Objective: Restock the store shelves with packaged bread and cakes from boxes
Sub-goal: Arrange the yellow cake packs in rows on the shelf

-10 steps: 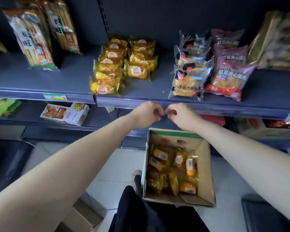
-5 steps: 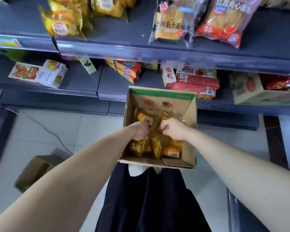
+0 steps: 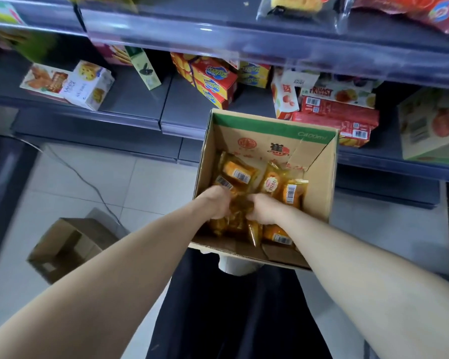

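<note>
An open cardboard box stands on the floor in front of me, holding several yellow-orange wrapped cake packets. Both hands are down inside it, close together. My left hand curls its fingers into the packets at the box's middle. My right hand grips packets right beside it. The fingertips of both hands are buried among the wrappers. The upper shelf edge runs across the top of the view, with bread bags on it.
The lower shelf carries white, red and yellow biscuit boxes. A large printed carton sits at its right end. A second cardboard box lies on the tiled floor at the left, near a thin cable.
Both hands dropped from the upper shelf edge into the box and now grasp packets. My view tilted downward, so the upper shelf slid to the top of the frame.
</note>
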### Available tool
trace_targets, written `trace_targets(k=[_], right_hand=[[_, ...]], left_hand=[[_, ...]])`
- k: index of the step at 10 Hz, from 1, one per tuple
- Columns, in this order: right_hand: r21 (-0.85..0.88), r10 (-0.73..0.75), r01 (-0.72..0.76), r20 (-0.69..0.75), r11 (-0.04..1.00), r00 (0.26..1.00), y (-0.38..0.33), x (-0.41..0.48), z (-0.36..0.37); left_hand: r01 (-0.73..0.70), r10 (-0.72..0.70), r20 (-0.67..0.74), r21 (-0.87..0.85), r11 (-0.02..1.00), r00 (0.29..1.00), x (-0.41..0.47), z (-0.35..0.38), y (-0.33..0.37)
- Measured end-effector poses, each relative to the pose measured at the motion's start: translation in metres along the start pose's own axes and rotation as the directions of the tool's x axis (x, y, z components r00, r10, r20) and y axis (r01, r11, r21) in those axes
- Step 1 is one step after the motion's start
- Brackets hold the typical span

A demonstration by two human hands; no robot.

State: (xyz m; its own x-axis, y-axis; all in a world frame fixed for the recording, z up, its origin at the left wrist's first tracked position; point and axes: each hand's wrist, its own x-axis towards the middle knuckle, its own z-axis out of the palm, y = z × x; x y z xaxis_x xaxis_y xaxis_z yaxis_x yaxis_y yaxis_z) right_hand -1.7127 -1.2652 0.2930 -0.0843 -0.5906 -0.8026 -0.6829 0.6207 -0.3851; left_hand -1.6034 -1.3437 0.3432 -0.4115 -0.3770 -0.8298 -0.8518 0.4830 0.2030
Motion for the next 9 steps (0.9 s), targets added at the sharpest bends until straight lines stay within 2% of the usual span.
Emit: trace_targets(k=[1,3,4,6,7,8,9], right_hand=[[-0.007,0.071,-0.073,-0.102,0.997,0.992,0.003,-0.006,-0.004],[0.051,-0.043,0.059,-0.277,0.997,0.960,0.000,-0.064,-0.069],[0.242,-0.066,0.139,-0.287,0.960,0.956,-0.009,-0.109,-0.113],[0.339,-0.114,0.262,-0.400,0.904,0.909,-0.034,-0.183,-0.189],[0.386,-0.116,0.326,-0.475,0.863,0.872,-0.050,-0.208,-0.216],[0.406,-0.112,0.391,-0.562,0.826,0.820,-0.069,-0.224,-0.237],[0.341,-0.085,0.410,-0.674,0.846,0.734,-0.088,-0.231,-0.256]], left_hand=[[0.029,-0.027,0.013,-0.155,0.987,1.000,-0.003,-0.013,0.001],[-0.022,-0.003,-0.055,-0.449,0.893,0.998,-0.053,-0.079,0.027],[-0.077,0.045,-0.072,-0.555,0.828,0.996,-0.075,-0.110,0.033],[-0.191,0.071,-0.221,-0.589,0.785,0.973,-0.118,-0.176,0.045],[-0.250,0.063,-0.303,-0.633,0.733,0.951,-0.135,-0.209,0.050],[-0.272,0.004,-0.354,-0.714,0.645,0.935,-0.154,-0.241,0.048],[-0.321,-0.031,-0.407,-0.763,0.561,0.913,-0.170,-0.267,0.040]])
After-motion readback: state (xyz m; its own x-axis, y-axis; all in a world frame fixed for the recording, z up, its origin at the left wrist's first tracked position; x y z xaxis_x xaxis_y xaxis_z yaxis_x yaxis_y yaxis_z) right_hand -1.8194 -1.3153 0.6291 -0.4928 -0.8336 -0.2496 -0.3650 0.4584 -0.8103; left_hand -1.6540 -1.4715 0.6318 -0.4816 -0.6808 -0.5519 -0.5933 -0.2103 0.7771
